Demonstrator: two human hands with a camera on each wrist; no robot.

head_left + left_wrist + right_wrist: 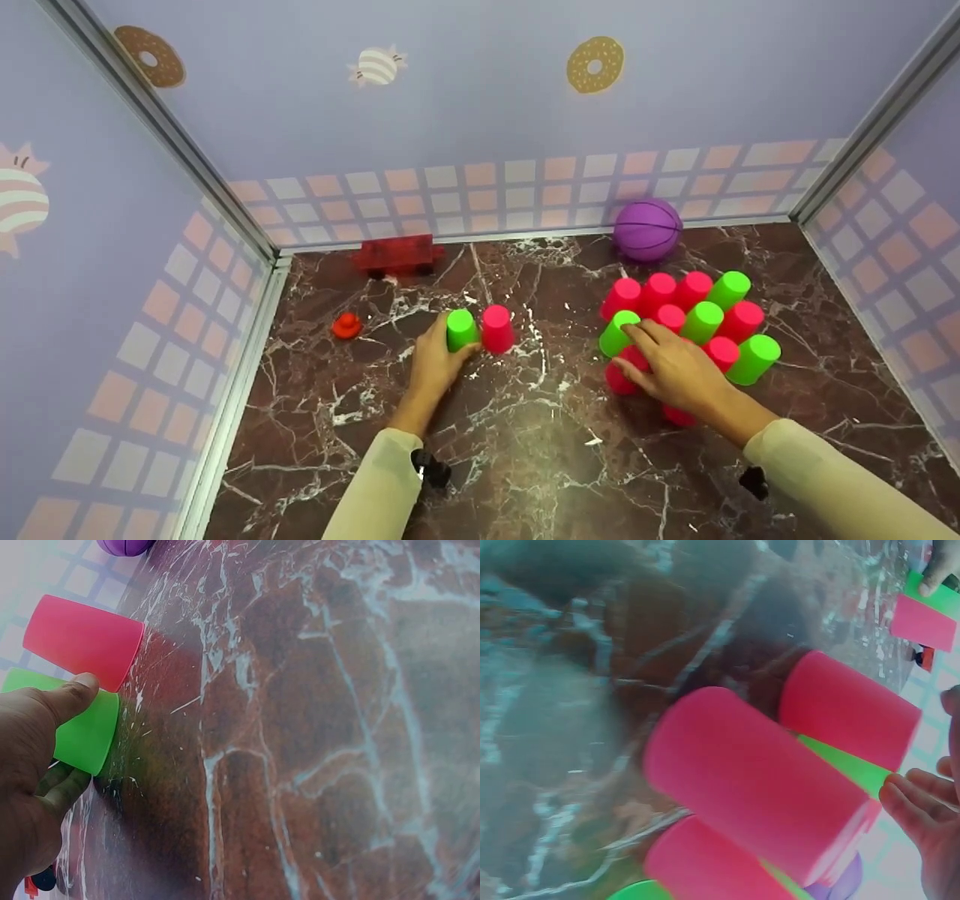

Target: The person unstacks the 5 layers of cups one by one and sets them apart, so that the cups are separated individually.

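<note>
My left hand (435, 364) grips an upside-down green cup (460, 330) standing on the table. Close on its right stands a pink cup (497, 330); both also show in the left wrist view. Over on the right, my right hand (679, 371) is above a cluster of upside-down pink and green cups. Its thumb and fingers are spread apart about a pink cup (847, 709) at the cluster's near-left side. The fingertips come close to a green cup (615, 339) behind; contact is unclear. The hand hides some cups.
A purple ball (648, 230) sits behind the cluster by the back wall. A dark red toy block (396, 255) lies at the back left, and a small orange-red object (346, 325) is left of my left hand. Patterned walls enclose the marbled table (525, 465).
</note>
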